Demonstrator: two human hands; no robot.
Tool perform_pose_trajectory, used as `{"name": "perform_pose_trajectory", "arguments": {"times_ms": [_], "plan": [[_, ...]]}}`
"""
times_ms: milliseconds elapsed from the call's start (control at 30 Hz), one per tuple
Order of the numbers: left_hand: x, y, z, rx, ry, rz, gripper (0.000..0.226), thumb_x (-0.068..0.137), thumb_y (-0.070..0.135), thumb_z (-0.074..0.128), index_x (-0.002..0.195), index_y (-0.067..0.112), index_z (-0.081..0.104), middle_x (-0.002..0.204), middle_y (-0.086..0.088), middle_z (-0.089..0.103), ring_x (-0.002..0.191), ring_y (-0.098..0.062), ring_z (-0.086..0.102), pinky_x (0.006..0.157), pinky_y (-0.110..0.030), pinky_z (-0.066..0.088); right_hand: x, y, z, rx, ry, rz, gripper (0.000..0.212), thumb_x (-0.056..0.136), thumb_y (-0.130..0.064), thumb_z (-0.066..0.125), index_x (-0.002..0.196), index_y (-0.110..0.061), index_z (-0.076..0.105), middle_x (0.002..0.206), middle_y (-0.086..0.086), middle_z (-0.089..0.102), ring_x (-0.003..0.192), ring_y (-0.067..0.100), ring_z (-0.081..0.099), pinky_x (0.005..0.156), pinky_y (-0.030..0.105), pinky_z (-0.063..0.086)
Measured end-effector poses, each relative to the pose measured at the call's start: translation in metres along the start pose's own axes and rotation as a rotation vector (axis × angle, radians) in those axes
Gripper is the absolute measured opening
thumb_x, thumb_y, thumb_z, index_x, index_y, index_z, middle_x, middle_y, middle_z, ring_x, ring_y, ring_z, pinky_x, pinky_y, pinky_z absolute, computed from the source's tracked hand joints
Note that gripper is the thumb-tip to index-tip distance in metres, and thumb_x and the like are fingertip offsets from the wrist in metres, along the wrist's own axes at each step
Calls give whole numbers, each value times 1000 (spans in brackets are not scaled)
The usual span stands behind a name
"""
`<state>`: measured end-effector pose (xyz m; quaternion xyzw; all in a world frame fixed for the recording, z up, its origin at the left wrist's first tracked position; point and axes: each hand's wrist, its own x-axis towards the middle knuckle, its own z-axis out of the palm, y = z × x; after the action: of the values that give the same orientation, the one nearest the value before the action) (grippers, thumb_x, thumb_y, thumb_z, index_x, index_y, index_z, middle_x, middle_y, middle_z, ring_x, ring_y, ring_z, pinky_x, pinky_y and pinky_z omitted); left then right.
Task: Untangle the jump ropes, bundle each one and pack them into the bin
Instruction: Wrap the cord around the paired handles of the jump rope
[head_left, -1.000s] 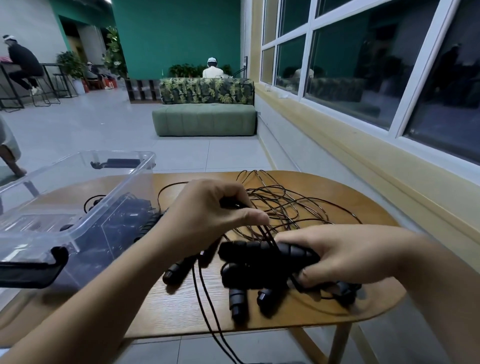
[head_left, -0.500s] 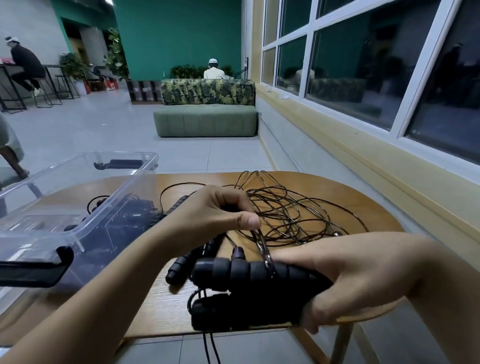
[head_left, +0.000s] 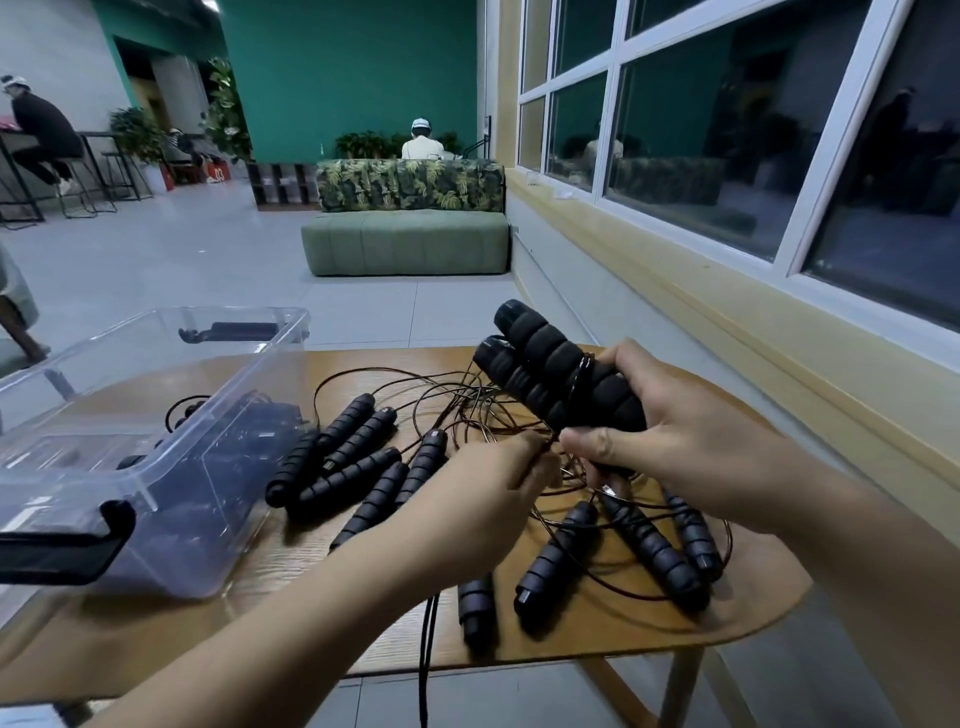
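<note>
- The right hand (head_left: 670, 447) is gripping a pair of foam handles (head_left: 545, 364), fingers and thumb curled round them, and is holding them tilted up above the table (head_left: 743, 618). A few turns of thin cord (head_left: 583, 374) are sitting wound around the pair.
- The left hand (head_left: 483, 488) is reaching in just beside the right thumb and appears to be pinching the cord below the handles, though its fingertips are partly hidden.
- A tangle of cords (head_left: 457, 410) is sprawling over the tabletop under and behind both hands.
- Loose handles are lying on both sides: one group (head_left: 363, 436) between the left forearm and the bin, another group (head_left: 652, 548) beneath the right wrist, with cords crossing over them.
- The clear plastic bin (head_left: 291, 322) is standing open on the left end of the table, dark bundled ropes (head_left: 249, 436) showing through its wall and a black latch (head_left: 62, 545) sticking out at its near end.
- One stray cord (head_left: 426, 649) is hanging over the table's front edge.
- Beyond the table a green sofa (head_left: 405, 244) is standing by the windows (head_left: 727, 130), with people sitting further back.
</note>
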<state>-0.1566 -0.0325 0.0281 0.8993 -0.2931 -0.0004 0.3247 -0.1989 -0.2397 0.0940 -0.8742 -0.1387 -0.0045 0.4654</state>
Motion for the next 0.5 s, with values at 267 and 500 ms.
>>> {"name": "perform_pose_trajectory", "arguments": {"times_ms": [267,500], "plan": [[-8,5,-10,164,-9,9,32,111,43,44,101,23,66,89,1,71,86,-18,64,79,-38,50,2,10,-16,16,-78,91,36,97,-25,78,120,-17,52,88,20,73,76,30,74,69,43,60],[-12,5,-35,175,48,103,34,106,48,55,91,21,69,78,4,69,72,-9,62,70,-42,52,7,22,-5,-204,-106,111,33,97,-32,79,114,-32,51,86,7,73,77,23,73,72,40,60]]}}
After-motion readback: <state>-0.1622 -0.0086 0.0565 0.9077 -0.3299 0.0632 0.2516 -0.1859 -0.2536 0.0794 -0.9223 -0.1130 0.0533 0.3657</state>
